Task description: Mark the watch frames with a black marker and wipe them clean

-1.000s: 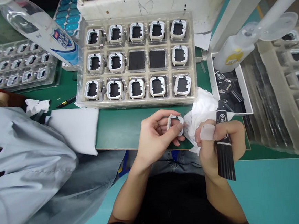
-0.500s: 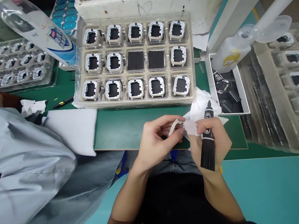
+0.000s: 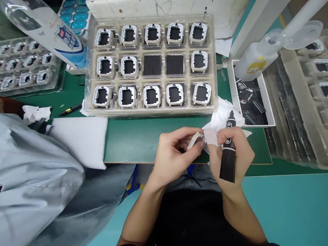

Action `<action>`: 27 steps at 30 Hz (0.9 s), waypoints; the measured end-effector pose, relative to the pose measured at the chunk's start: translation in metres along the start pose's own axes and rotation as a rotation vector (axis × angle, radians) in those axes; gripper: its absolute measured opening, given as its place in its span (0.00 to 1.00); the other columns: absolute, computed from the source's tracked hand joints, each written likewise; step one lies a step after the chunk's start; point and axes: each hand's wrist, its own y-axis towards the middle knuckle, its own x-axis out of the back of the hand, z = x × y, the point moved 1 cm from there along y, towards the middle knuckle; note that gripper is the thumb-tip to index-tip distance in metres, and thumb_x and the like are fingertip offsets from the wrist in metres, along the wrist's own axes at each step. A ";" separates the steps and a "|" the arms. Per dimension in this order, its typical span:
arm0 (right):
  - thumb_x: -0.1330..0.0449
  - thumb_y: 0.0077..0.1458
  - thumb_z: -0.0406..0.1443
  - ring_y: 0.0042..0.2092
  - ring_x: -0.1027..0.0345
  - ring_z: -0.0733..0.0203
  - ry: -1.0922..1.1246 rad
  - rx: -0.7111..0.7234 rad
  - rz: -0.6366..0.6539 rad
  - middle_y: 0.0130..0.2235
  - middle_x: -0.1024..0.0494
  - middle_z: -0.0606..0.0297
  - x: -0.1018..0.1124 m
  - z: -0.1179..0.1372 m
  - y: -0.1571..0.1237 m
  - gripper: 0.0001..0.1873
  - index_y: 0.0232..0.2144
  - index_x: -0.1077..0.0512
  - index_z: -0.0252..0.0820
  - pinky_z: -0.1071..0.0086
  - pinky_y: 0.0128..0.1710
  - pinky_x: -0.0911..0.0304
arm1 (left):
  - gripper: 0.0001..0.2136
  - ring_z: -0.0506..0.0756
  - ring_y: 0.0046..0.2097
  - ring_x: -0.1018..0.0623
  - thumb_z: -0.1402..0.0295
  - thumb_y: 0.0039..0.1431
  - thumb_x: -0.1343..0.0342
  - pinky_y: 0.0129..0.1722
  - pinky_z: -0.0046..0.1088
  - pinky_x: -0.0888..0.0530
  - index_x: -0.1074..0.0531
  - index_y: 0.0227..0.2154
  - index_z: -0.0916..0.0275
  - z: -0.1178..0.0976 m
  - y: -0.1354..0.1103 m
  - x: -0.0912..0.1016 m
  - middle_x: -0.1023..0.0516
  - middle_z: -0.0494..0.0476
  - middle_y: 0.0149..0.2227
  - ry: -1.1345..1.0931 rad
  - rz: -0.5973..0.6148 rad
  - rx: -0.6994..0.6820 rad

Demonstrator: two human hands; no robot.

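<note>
My left hand [image 3: 174, 156] is closed round a small white square frame [image 3: 194, 139], held edge-on above the table's front edge. My right hand [image 3: 234, 153] grips a black marker [image 3: 228, 152] upright in its fist, and its covered fingertip presses a bit of white cloth against the frame. A crumpled white cloth [image 3: 223, 116] lies just behind both hands. Beyond them stands a clear plastic tray [image 3: 153, 108] holding several white frames, with two middle pockets showing only black pads.
A co-worker's grey sleeve [image 3: 28, 167] fills the left side, by a white pad [image 3: 81, 141]. A plastic bottle [image 3: 48, 28] leans at the back left over another tray [image 3: 14, 66]. A white box [image 3: 251, 101], a squeeze bottle [image 3: 258, 58] and stacked trays [image 3: 315, 96] stand right.
My left hand turned the frame from face-up to edge-on. My right hand, with the marker, moved left and up until its covered fingertip met the frame, where it stays.
</note>
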 end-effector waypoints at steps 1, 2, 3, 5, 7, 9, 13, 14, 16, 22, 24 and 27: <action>0.31 0.59 0.30 0.26 0.43 0.68 0.001 -0.005 -0.013 0.27 0.35 0.78 0.000 0.000 0.000 0.15 0.30 0.35 0.47 0.71 0.28 0.43 | 0.10 0.50 0.30 0.21 0.71 0.59 0.25 0.31 0.24 0.20 0.12 0.44 0.62 -0.001 0.000 0.000 0.16 0.54 0.33 -0.004 0.000 0.002; 0.32 0.59 0.30 0.26 0.42 0.68 0.003 -0.009 -0.022 0.27 0.35 0.78 0.000 -0.001 0.000 0.15 0.31 0.34 0.47 0.71 0.29 0.42 | 0.09 0.50 0.30 0.21 0.71 0.60 0.26 0.31 0.24 0.20 0.12 0.44 0.63 -0.002 0.000 -0.001 0.16 0.54 0.33 -0.011 0.002 0.005; 0.32 0.59 0.30 0.27 0.41 0.68 0.006 -0.012 -0.029 0.27 0.34 0.78 0.001 -0.001 0.000 0.14 0.31 0.34 0.47 0.70 0.29 0.42 | 0.09 0.50 0.30 0.21 0.70 0.61 0.26 0.31 0.24 0.20 0.12 0.43 0.63 -0.003 0.000 -0.001 0.16 0.54 0.33 -0.020 0.003 0.009; 0.31 0.59 0.31 0.28 0.40 0.67 0.009 -0.019 -0.035 0.27 0.34 0.77 0.001 -0.001 0.000 0.14 0.31 0.34 0.48 0.70 0.30 0.41 | 0.08 0.49 0.29 0.20 0.70 0.62 0.27 0.31 0.23 0.19 0.13 0.43 0.63 -0.005 0.001 -0.002 0.16 0.54 0.32 -0.037 0.001 0.017; 0.30 0.59 0.32 0.28 0.40 0.66 0.011 -0.034 -0.036 0.27 0.33 0.77 0.002 -0.001 -0.001 0.15 0.30 0.34 0.48 0.69 0.30 0.41 | 0.07 0.49 0.28 0.20 0.70 0.61 0.27 0.29 0.22 0.19 0.13 0.42 0.63 -0.007 0.002 -0.002 0.17 0.53 0.31 -0.048 0.001 0.029; 0.30 0.59 0.32 0.28 0.39 0.66 0.020 -0.046 -0.036 0.27 0.33 0.76 0.001 -0.001 0.000 0.15 0.30 0.34 0.48 0.69 0.30 0.41 | 0.08 0.49 0.27 0.20 0.71 0.61 0.27 0.28 0.22 0.19 0.14 0.42 0.64 -0.008 0.002 -0.002 0.17 0.52 0.30 -0.058 0.000 0.041; 0.31 0.56 0.30 0.27 0.41 0.67 0.032 -0.059 -0.036 0.26 0.35 0.77 0.001 0.001 0.001 0.15 0.29 0.34 0.47 0.70 0.29 0.42 | 0.08 0.48 0.26 0.20 0.72 0.60 0.27 0.28 0.21 0.18 0.14 0.42 0.64 -0.010 0.002 -0.002 0.17 0.51 0.30 -0.071 -0.006 0.062; 0.31 0.56 0.30 0.27 0.42 0.67 0.034 -0.063 -0.033 0.26 0.36 0.77 0.001 0.002 0.001 0.15 0.29 0.35 0.47 0.70 0.29 0.43 | 0.08 0.48 0.26 0.20 0.73 0.59 0.26 0.28 0.21 0.19 0.15 0.41 0.64 -0.011 0.002 -0.003 0.17 0.51 0.30 -0.072 -0.009 0.067; 0.32 0.56 0.31 0.27 0.43 0.67 0.039 -0.074 -0.027 0.26 0.36 0.77 0.001 0.003 0.002 0.15 0.28 0.35 0.47 0.70 0.28 0.43 | 0.09 0.48 0.26 0.20 0.74 0.57 0.26 0.27 0.20 0.19 0.15 0.41 0.64 -0.012 0.002 -0.003 0.17 0.50 0.29 -0.076 -0.013 0.080; 0.32 0.57 0.32 0.26 0.44 0.67 0.048 -0.081 -0.018 0.25 0.36 0.77 0.004 0.004 0.002 0.14 0.28 0.35 0.47 0.70 0.26 0.45 | 0.10 0.49 0.24 0.19 0.73 0.56 0.25 0.23 0.20 0.21 0.16 0.40 0.63 -0.014 0.005 -0.004 0.18 0.49 0.27 -0.086 -0.022 0.115; 0.32 0.57 0.33 0.25 0.44 0.67 0.063 -0.066 -0.032 0.25 0.36 0.76 0.004 0.003 0.002 0.15 0.27 0.35 0.47 0.70 0.26 0.45 | 0.10 0.50 0.23 0.19 0.71 0.57 0.26 0.20 0.19 0.24 0.16 0.41 0.64 -0.014 0.005 -0.003 0.18 0.50 0.26 -0.075 -0.022 0.125; 0.30 0.58 0.34 0.25 0.43 0.67 0.074 -0.071 -0.052 0.25 0.35 0.76 0.004 0.002 0.002 0.17 0.27 0.35 0.47 0.69 0.26 0.44 | 0.13 0.51 0.24 0.18 0.66 0.59 0.26 0.17 0.19 0.27 0.16 0.44 0.65 -0.014 0.006 -0.001 0.17 0.53 0.28 -0.071 -0.029 0.160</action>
